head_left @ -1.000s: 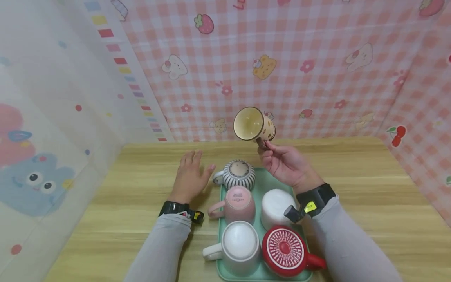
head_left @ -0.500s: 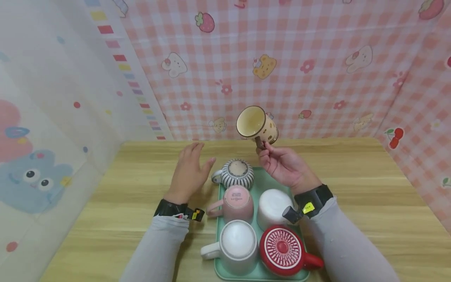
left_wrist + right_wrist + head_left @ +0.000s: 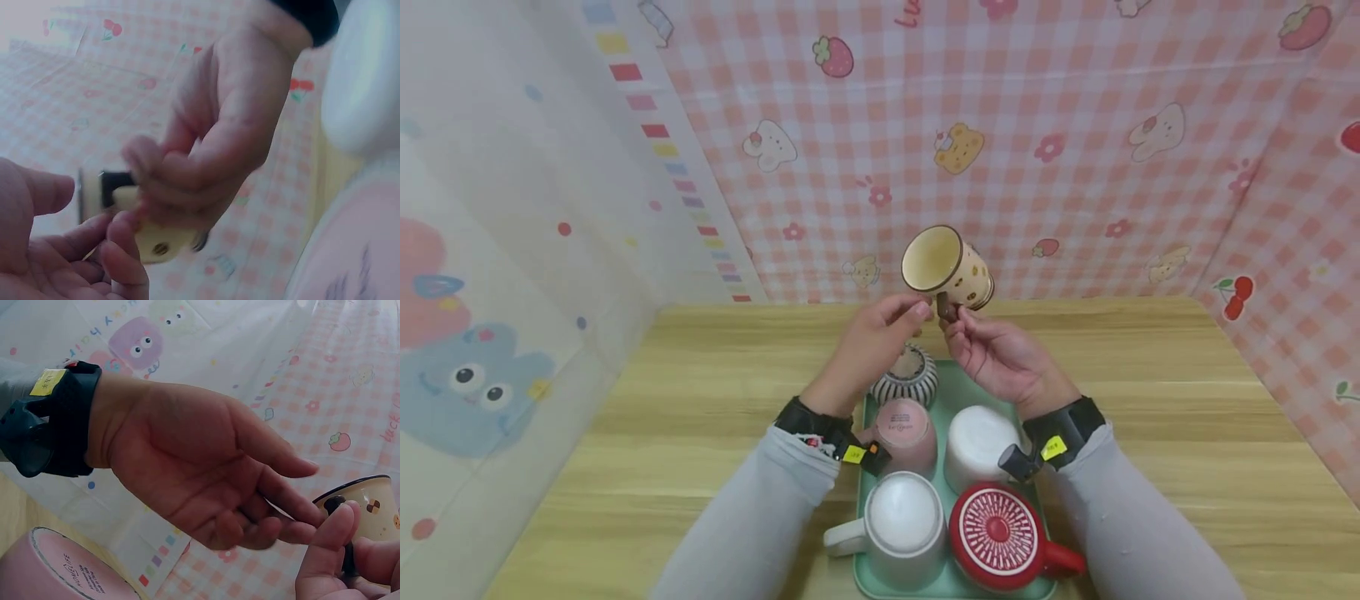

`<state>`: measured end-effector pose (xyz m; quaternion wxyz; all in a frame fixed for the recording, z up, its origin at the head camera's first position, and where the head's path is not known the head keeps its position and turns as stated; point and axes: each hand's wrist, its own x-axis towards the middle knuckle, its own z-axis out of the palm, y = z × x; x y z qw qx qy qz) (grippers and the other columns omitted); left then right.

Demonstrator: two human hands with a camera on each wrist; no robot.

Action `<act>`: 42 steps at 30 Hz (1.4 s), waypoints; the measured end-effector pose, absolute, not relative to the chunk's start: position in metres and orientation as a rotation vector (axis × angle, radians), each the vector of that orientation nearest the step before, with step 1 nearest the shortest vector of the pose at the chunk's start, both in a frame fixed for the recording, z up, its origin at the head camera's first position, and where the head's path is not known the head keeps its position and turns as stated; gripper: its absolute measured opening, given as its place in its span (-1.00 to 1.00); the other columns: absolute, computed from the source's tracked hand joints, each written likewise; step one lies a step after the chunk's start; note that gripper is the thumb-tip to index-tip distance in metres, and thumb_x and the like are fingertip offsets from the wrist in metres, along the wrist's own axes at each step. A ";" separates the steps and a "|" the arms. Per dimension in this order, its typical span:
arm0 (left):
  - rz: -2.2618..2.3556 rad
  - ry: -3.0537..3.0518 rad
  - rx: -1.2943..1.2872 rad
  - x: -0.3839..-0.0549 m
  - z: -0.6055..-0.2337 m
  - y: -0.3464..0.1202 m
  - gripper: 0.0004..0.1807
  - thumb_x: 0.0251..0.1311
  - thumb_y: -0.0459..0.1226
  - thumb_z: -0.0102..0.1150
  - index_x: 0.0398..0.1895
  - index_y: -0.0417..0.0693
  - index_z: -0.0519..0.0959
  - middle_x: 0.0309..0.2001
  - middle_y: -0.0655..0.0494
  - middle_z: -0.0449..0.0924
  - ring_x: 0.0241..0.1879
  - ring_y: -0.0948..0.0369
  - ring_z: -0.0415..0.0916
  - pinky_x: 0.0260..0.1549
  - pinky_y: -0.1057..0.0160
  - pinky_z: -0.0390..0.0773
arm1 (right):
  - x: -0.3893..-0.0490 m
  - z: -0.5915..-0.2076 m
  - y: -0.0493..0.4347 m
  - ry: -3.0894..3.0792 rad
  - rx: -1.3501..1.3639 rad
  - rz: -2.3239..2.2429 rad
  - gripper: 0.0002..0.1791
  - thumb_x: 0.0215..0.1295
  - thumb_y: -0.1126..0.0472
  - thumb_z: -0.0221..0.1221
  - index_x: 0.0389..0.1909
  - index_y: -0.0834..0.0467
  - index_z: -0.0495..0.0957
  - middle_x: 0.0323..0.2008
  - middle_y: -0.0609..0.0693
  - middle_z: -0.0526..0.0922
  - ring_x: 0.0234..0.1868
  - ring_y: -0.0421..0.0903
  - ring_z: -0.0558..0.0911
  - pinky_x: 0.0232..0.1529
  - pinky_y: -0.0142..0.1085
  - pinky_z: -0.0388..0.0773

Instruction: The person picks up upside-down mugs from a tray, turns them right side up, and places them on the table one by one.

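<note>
My right hand (image 3: 1000, 354) pinches the dark brown handle (image 3: 946, 307) of a cream mug (image 3: 972, 282) with brown patterned spots. The mug is held in the air behind the tray, tilted with its mouth towards me. In the right wrist view, the right thumb and fingers close round the handle at the lower right. My left hand (image 3: 868, 346) is beside the handle and rim, fingers loosely bent and thumb apart. Whether its fingertips touch the mug cannot be told. A striped cup (image 3: 904, 387) stands upside down below the left hand, partly hidden by it.
A green tray (image 3: 957, 385) bears upturned cups: a pink mug (image 3: 904, 450), a white mug (image 3: 904, 512), a white cup (image 3: 979, 442) and a red mug (image 3: 997, 533). The wooden table (image 3: 700, 400) meets a pink checked cloth (image 3: 1075, 208) behind.
My left hand has moved right, from over the table left of the tray to beside the mug's handle. The right hand keeps its hold, the mug nearly in place.
</note>
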<state>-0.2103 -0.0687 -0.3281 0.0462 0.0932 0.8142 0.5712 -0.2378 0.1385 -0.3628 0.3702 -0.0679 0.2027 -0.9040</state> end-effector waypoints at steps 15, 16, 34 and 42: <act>2.207 1.834 0.102 -0.221 -0.334 -0.051 -0.66 0.55 -0.25 0.07 0.22 -0.29 0.56 -0.30 0.24 0.55 -0.36 0.36 0.44 -0.41 0.48 0.43 | -0.234 -0.361 0.136 0.899 -0.177 -2.328 -0.71 0.64 0.24 -0.02 -0.09 0.16 0.70 -0.21 -0.03 0.71 -0.33 -0.24 0.67 -0.22 -0.48 0.67; 2.231 1.790 0.097 -0.221 -0.334 -0.051 -0.66 0.56 -0.26 0.06 0.22 -0.30 0.55 -0.30 0.23 0.55 -0.39 0.37 0.44 -0.43 0.50 0.43 | -0.233 -0.361 0.136 0.927 -0.174 -2.324 -0.71 0.63 0.24 -0.02 -0.09 0.15 0.71 -0.22 -0.03 0.71 -0.33 -0.23 0.67 -0.21 -0.48 0.68; 2.240 1.665 0.235 -0.216 -0.330 -0.050 -0.79 0.63 -0.32 -0.13 -0.08 -0.27 0.50 -0.49 0.22 0.33 -0.54 0.37 0.19 -0.54 0.49 0.22 | -0.226 -0.360 0.135 1.380 -0.244 -2.168 -0.65 0.66 0.21 -0.05 -0.20 0.02 0.73 -0.32 -0.09 0.70 -0.28 -0.24 0.68 -0.14 -0.39 0.72; 2.257 1.800 0.256 -0.219 -0.320 -0.071 -0.79 0.63 -0.32 -0.13 -0.19 -0.20 0.47 -0.39 0.21 0.35 -0.50 0.32 0.13 -0.50 0.44 0.19 | -0.225 -0.346 0.151 1.792 -0.400 -2.070 -0.76 0.64 0.18 0.02 0.10 0.03 0.62 -0.26 -0.18 0.73 -0.22 -0.24 0.72 -0.12 -0.37 0.70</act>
